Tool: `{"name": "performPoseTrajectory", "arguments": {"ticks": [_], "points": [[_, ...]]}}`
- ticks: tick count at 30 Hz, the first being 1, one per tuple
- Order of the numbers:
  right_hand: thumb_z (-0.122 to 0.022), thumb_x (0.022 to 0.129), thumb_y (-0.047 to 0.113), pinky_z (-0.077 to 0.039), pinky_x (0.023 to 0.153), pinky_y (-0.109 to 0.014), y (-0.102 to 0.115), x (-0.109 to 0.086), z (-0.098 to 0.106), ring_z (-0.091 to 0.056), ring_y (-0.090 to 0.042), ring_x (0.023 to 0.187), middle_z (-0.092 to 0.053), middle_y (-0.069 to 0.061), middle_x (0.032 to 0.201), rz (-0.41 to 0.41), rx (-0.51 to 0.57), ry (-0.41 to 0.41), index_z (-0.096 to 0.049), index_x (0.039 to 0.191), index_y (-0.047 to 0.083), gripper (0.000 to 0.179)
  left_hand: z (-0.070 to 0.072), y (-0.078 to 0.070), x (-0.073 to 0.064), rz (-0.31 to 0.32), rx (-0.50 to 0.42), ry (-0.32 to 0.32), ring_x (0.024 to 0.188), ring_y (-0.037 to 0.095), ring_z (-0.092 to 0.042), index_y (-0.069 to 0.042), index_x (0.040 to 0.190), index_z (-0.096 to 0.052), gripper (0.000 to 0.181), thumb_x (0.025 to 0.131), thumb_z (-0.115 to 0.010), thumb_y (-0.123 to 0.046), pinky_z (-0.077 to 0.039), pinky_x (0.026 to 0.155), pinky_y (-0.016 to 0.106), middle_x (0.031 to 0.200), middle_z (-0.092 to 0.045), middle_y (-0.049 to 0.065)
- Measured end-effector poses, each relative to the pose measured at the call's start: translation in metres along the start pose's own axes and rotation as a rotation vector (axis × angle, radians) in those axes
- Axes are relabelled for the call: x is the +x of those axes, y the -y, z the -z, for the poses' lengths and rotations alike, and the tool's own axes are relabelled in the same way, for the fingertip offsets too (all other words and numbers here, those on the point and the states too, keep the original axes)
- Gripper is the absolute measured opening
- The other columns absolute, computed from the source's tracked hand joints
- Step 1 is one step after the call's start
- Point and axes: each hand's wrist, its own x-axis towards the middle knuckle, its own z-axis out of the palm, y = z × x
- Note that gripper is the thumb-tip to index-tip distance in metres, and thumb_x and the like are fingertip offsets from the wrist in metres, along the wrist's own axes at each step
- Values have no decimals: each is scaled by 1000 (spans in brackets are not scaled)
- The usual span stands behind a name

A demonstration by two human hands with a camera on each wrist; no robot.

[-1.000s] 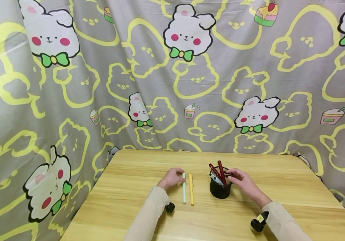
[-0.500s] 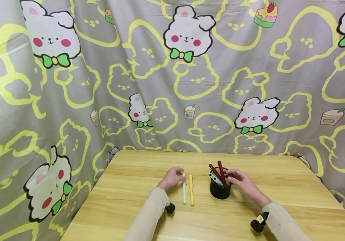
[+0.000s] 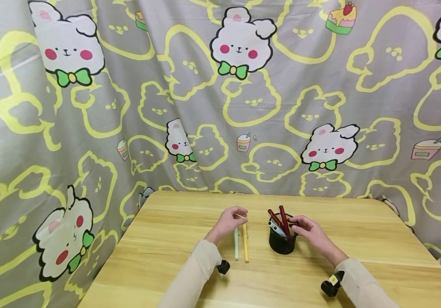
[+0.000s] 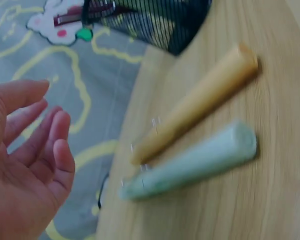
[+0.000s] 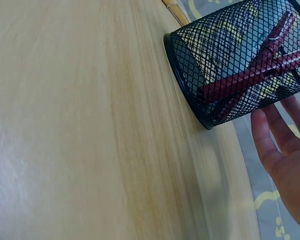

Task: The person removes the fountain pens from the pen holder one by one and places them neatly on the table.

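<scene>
My left hand (image 3: 231,222) hovers over the upper ends of two pens lying side by side, its fingers loosely bent and nothing in them. One is a mint-green pen (image 4: 195,162), the other a yellow pen (image 4: 200,102); the hand covers their far ends in the head view. To their right stands a black mesh pen holder (image 3: 282,243). Dark red pens (image 5: 255,75) and light-coloured pens (image 3: 276,229) lean inside it. My right hand (image 3: 310,231) rests against the holder's right side near the rim, fingers relaxed and not wrapped round it.
The pens and holder are on a light wooden table (image 3: 166,222). A grey patterned curtain (image 3: 213,107) hangs behind its far edge and along the left. A small black camera sits on each wrist, including the left wrist camera (image 3: 223,267).
My left hand has moved up and right from the mint-green pen's side to above both pens' far ends. Both pens stay lying there, and my right hand stays at the holder.
</scene>
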Motion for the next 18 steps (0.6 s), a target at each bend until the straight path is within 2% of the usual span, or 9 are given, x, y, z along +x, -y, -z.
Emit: {"name": "performPoseTrajectory", "arguments": {"ticks": [2, 6, 9, 15, 18], "points": [[-57, 95, 8, -49, 80, -22, -1, 1, 0, -57, -6, 98, -55, -28, 118, -3, -2, 6, -53, 121, -8, 31, -3, -15, -6, -29, -38, 13, 92, 22, -59, -3, 112, -64, 22, 90, -64, -5, -51, 74, 28, 108, -63, 16], [-57, 95, 8, -49, 80, -21, 0, 1, 0, -57, -7, 100, -55, -29, 119, 0, 2, 2, -54, 121, -8, 31, -12, -26, -8, -70, -93, 48, 95, 25, -59, -2, 112, -64, 23, 89, -63, -3, -50, 76, 26, 109, -65, 16], [-58, 94, 9, -49, 80, -21, 1, 0, -2, -56, -4, 98, -56, -28, 118, -2, 0, -8, -54, 120, -8, 31, -21, -20, -4, -101, -117, 78, 96, 20, -60, -4, 114, -65, 25, 89, -65, -4, -51, 77, 24, 110, -65, 12], [-58, 94, 9, -49, 78, -21, 2, -1, -3, -57, -2, 95, -56, -27, 116, 6, -3, -8, -54, 120, -8, 31, -33, -23, -4, -165, -112, 125, 98, 12, -60, -1, 118, -62, 30, 89, -65, -6, -49, 83, 26, 115, -64, 12], [-57, 95, 9, -49, 78, -21, 3, -1, -2, -57, -3, 97, -56, -28, 116, 12, 6, -3, -54, 120, -9, 31, -38, -23, -2, -176, -104, 145, 100, 15, -60, 0, 120, -61, 33, 88, -65, -5, -49, 84, 27, 116, -64, 11]]}}
